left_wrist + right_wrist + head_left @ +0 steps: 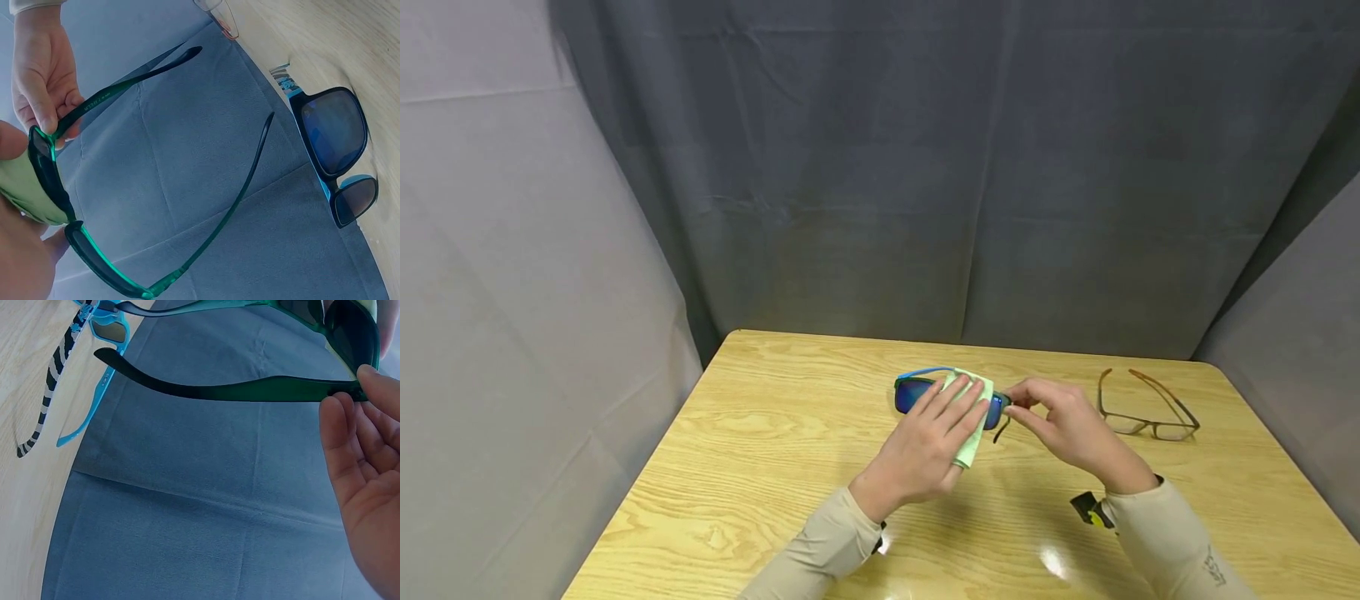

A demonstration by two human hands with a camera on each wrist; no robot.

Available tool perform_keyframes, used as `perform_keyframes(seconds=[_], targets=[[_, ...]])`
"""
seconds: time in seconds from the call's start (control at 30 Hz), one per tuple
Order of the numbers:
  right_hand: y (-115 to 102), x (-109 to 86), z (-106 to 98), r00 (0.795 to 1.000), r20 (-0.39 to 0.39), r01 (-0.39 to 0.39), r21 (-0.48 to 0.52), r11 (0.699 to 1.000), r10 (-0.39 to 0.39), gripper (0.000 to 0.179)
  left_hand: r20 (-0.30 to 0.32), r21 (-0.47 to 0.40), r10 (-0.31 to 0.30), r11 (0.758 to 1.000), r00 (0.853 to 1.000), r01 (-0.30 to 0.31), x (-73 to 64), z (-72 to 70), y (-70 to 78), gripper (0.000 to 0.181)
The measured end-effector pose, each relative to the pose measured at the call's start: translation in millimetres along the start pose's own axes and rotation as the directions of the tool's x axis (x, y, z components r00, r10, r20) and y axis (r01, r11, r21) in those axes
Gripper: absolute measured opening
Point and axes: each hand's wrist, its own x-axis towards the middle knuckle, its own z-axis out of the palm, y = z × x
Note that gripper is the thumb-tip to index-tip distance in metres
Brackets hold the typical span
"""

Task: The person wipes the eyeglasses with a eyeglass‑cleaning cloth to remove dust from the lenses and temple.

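Note:
Dark-framed sunglasses with green temples (225, 219) are held up with both temples unfolded, pointing away from me. My left hand (925, 446) holds a pale green cloth (973, 446) around the lens nearer my right hand, fingers laid over its front. My right hand (1071, 425) pinches the frame's right end by the hinge, between thumb and fingers. Behind them, on the wooden table (760, 467), lies a second pair of sunglasses (334, 131) with dark lenses, blue inner sides and a zebra-striped temple (47, 394). The held pair hides much of it in the head view.
Clear-lensed eyeglasses (1153, 427) with brown temple tips sit unfolded at the table's right, beyond my right hand. A dark curtain (865, 208) hangs along the table's back edge, with pale cloth walls (512, 350) at both sides.

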Motion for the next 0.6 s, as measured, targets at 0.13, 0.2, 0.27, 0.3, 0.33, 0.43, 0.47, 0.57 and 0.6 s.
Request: perform_keyframes(seconds=[0.13, 0.2, 0.27, 0.3, 0.33, 0.43, 0.47, 0.57, 0.6], targets=[[-0.9, 0.5, -0.6, 1.000, -0.003, 0.005, -0.013, 1.000, -0.005, 0.032, -0.001, 0.012, 0.005, 1.000, 1.000, -0.005, 1.1, 0.6, 1.2, 0.060], [-1.2, 0.6, -0.5, 1.000, -0.004, 0.008, -0.019, 1.000, -0.008, 0.032, 0.003, 0.021, 0.005, 1.000, 1.000, -0.005, 1.4, 0.9, 1.7, 0.060], [-1.3, 0.9, -0.3, 1.000, -0.007, 0.012, -0.018, 1.000, -0.012, 0.032, 0.015, 0.029, 0.008, 1.000, 1.000, -0.008, 1.7, 1.0, 2.4, 0.060], [-1.4, 1.0, -0.1, 1.000, -0.009, 0.014, -0.017, 1.000, -0.015, 0.032, 0.020, 0.034, 0.011, 0.999, 1.000, -0.012, 1.8, 1.1, 2.7, 0.061], [-1.4, 1.3, 0.1, 1.000, -0.013, 0.017, -0.015, 1.000, -0.017, 0.032, 0.025, 0.039, 0.015, 0.999, 1.000, -0.016, 2.0, 1.2, 3.2, 0.061], [-1.5, 1.9, 0.6, 0.999, -0.022, 0.027, -0.006, 1.000, -0.027, 0.033, 0.033, 0.052, 0.027, 0.998, 0.999, -0.029, 2.4, 1.8, 4.4, 0.062], [-1.4, 2.0, 0.8, 0.999, -0.025, 0.030, -0.005, 1.000, -0.030, 0.033, 0.029, 0.055, 0.032, 0.998, 0.999, -0.033, 2.4, 2.1, 4.8, 0.061], [-0.6, 2.1, 1.5, 0.999, -0.028, 0.039, 0.001, 0.999, -0.039, 0.033, 0.021, 0.060, 0.037, 0.997, 0.999, -0.039, 2.1, 3.0, 5.3, 0.061], [-0.1, 2.2, 1.6, 0.999, -0.028, 0.040, 0.003, 0.999, -0.040, 0.032, 0.019, 0.058, 0.038, 0.998, 0.999, -0.039, 2.2, 3.2, 5.1, 0.061]])
